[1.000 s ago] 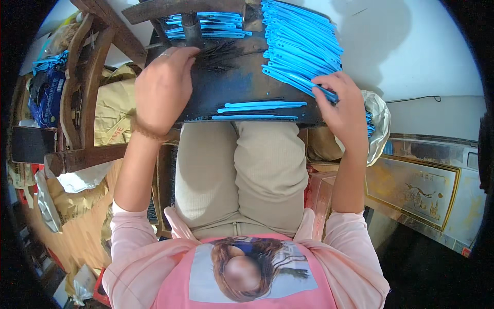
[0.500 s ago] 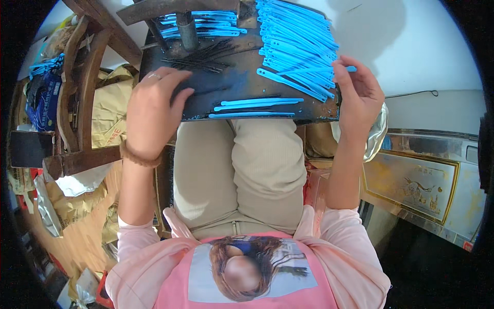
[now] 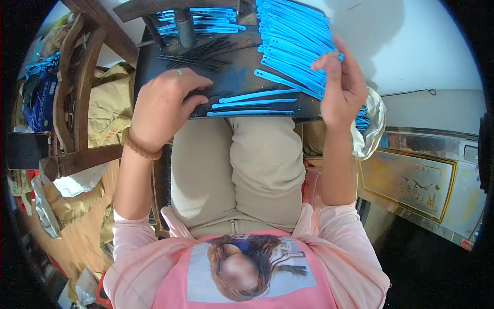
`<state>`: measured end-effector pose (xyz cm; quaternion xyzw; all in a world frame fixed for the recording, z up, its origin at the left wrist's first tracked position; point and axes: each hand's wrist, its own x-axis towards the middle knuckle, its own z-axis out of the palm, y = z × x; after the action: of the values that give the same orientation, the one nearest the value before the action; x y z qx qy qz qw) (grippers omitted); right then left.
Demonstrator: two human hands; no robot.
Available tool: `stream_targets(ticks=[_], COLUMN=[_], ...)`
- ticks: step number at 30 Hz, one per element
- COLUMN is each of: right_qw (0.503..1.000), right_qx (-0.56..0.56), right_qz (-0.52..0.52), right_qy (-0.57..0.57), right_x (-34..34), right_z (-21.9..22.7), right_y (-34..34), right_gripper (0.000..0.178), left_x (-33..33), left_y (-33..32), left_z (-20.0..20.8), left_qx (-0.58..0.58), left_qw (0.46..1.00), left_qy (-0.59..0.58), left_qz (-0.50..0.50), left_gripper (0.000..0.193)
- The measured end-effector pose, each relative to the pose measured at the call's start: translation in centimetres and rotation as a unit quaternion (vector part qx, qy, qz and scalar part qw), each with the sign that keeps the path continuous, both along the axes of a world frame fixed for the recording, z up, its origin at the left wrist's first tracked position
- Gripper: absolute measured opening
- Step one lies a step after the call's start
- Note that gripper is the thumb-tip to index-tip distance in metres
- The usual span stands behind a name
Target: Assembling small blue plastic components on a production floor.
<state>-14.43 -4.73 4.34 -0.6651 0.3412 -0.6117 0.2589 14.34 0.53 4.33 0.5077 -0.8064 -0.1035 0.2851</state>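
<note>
Between the thumb and fingers of my right hand (image 3: 342, 92) is a thin blue plastic strip, its end (image 3: 340, 57) poking out by the fingertips; the rest of it is hidden. This hand is over the right edge of a large pile of blue strips with holed ends (image 3: 293, 41). My left hand (image 3: 167, 100) hovers low over the dark tabletop (image 3: 234, 77), thumb and forefinger apart, with nothing visible between them. Just right of its fingertips, a few separate blue strips (image 3: 252, 96) lie near the front edge. Thin black strips (image 3: 206, 54) are heaped beyond the left hand.
A second stack of blue strips (image 3: 206, 23) lies at the far left, behind a wooden post (image 3: 183, 31). A white bag (image 3: 378, 123) holding blue strips hangs or stands right of the table. Wooden chair framing (image 3: 80, 87) and brown paper sacks (image 3: 110, 108) are on the left.
My left hand has moved right, closer to the separate blue strips. My right hand has shifted left and turned the held strip, which lay across the pile before and now shows only its end.
</note>
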Motion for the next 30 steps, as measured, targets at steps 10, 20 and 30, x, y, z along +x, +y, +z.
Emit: stream_targets(ticks=[10, 20, 30], right_qw=[0.986, 0.883, 0.904], right_qx=[-0.036, 0.021, 0.076], right_qz=[-0.034, 0.060, 0.053], right_qy=[0.162, 0.464, 0.418], right_x=[0.6, 2.2, 3.0], right_z=[0.9, 0.2, 1.0], right_y=[0.7, 1.4, 2.3], right_gripper=[0.028, 0.018, 0.021], left_x=[-0.4, -1.7, -2.2], left_y=[0.0, -0.5, -0.2], left_z=[-0.6, -1.5, -4.1], left_qx=[-0.001, -0.136, -0.206], left_qw=[0.999, 0.978, 0.951], left_qy=[-0.030, 0.124, 0.152], left_qz=[0.016, 0.094, 0.171], left_gripper=[0.021, 0.018, 0.019])
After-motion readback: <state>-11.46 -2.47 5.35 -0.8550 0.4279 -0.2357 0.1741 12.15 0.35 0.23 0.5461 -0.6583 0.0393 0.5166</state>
